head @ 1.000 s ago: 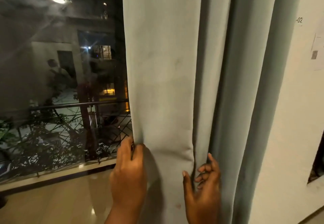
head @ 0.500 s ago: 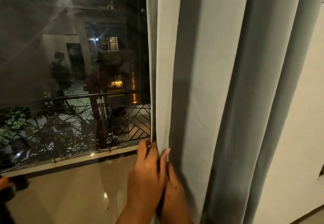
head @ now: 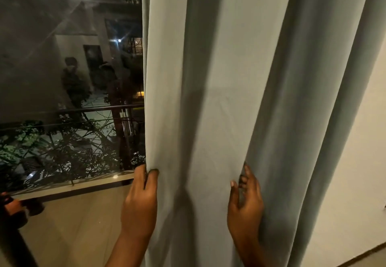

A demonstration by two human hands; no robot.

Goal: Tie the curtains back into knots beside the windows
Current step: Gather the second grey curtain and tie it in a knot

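One curtain (head: 219, 99), one window (head: 69, 78), two hands: left hand (head: 140, 202), right hand (head: 246, 204)

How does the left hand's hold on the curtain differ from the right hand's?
The left hand pinches the curtain at its window-side edge; the right hand reaches into a fold further toward the wall. The left hand shows its back with its fingers curled round the edge; the right hand's fingers are spread and tucked into the fold. Both are at about the same height on the same curtain.
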